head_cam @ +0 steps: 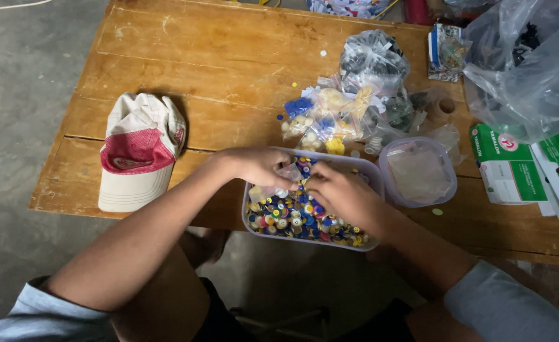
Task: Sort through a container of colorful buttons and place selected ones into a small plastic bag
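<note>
Wooden table (228, 57): both hands hold a small clear bag (290, 172) (over multicoloured buttons (292, 218)).

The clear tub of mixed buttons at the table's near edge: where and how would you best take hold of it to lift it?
Probably by the two short end walls of the tub, one hand from each side. It is rectangular, open-topped, full of loose buttons, so a level two-sided lift seems safest. Left hand and right hand now occupy the top, ruling out coming from above.

A clear rectangular tub (251, 225) full of mixed coloured buttons (292, 218) sits at the table's near edge.
</note>
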